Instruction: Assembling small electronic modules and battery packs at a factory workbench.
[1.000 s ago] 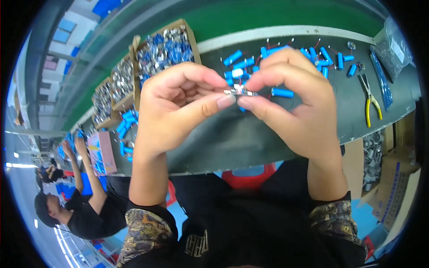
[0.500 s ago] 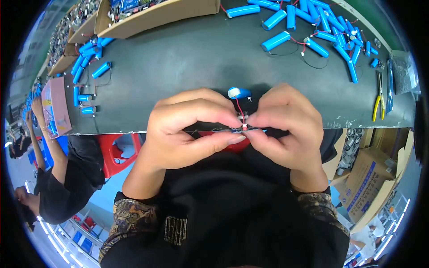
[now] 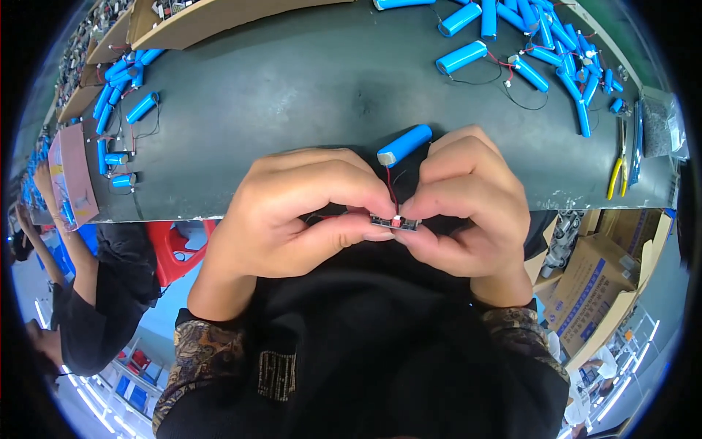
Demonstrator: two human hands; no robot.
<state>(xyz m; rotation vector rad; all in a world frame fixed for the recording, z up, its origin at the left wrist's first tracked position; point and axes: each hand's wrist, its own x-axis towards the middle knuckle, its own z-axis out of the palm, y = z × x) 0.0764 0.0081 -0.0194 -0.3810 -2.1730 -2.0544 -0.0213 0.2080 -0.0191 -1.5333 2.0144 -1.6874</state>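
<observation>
Between my two hands is a small dark circuit board (image 3: 382,222), held near the table's front edge. My left hand (image 3: 311,208) pinches its left end between thumb and fingers. At its other end, my right hand (image 3: 472,208) has thumb and forefinger closed on it. A small white-and-red connector (image 3: 396,220) sits at the board, with a red wire (image 3: 390,183) running up from it. That wire leads to a blue cylindrical battery (image 3: 406,145), which lies tilted on the table just beyond my fingertips. My fingers partly cover the board.
Many blue wired batteries (image 3: 530,33) lie at the back right, others (image 3: 117,88) at the left. Cardboard boxes of boards (image 3: 219,22) line the back left. Yellow-handled pliers (image 3: 618,172) rest at the right. A co-worker (image 3: 80,293) sits to the left.
The battery has swung round, so more of its length shows. The board has tipped, and more of it shows between my fingers. The whole view has shifted slightly.
</observation>
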